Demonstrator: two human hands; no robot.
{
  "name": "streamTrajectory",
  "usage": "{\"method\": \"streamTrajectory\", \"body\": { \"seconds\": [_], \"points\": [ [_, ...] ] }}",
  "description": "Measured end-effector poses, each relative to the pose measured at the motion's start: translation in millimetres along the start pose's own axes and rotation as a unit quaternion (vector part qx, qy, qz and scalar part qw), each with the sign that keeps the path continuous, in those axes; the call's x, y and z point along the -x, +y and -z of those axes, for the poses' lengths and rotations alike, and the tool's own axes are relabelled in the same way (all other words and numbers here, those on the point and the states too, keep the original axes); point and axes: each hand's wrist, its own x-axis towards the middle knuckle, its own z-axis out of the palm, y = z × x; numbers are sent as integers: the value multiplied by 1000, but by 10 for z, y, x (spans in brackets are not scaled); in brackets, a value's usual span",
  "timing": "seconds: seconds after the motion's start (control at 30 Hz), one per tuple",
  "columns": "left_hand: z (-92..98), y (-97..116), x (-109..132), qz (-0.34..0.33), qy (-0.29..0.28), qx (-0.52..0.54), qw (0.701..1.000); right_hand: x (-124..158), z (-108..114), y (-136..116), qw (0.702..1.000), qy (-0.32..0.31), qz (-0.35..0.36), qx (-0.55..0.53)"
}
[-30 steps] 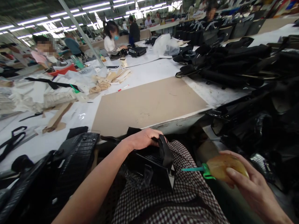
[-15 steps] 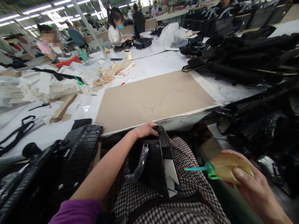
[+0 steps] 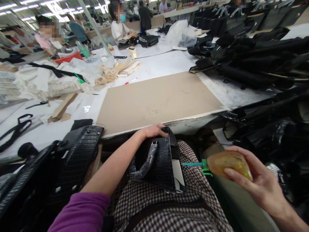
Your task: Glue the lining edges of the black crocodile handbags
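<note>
A black crocodile-textured handbag (image 3: 161, 164) rests on my lap over a checked apron (image 3: 193, 206). My left hand (image 3: 154, 130) grips its far upper edge, the fingertips partly hidden behind the black material. The bag's handle (image 3: 148, 162) is wrapped in clear plastic, and pale lining shows along its right side. In my right hand (image 3: 253, 174) is a squeeze bottle of amber liquid (image 3: 225, 165), held sideways. Its thin teal nozzle (image 3: 193, 164) points left and ends close to the bag's right edge; whether it touches I cannot tell.
Ahead lies a brown board (image 3: 156, 100) on the white table. Black bag pieces (image 3: 82, 151) are stacked at my left, and a large black heap (image 3: 253, 61) lies at right. Tan strips (image 3: 118, 71) and a red pen (image 3: 130, 81) lie beyond the board. Co-workers sit farther back.
My right hand has brought the bottle leftward and slightly up, so its nozzle is nearer the bag. The bag has turned a little and risen slightly in my left hand's grip.
</note>
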Motion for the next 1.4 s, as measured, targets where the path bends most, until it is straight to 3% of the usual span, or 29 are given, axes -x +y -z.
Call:
{"method": "streamTrajectory", "body": {
  "seconds": [0.33, 0.6, 0.9, 1.2, 1.4],
  "points": [
    [-28, 26, 22, -5, 8, -5, 1000, -186, -62, -176, 992, -62, 68, 85],
    [-43, 22, 19, -10, 6, -4, 1000, -172, -2, -296, 976, -123, 100, 151],
    [-46, 2, -26, -14, 7, -13, 1000, -28, 114, -171, 964, -177, 102, 171],
    [-84, 39, -20, -8, 17, -27, 999, -121, 56, -83, 967, -96, 154, 180],
    [-67, 31, -25, -10, 16, -34, 999, -141, 20, -61, 956, -98, 200, 193]
  ]
}}
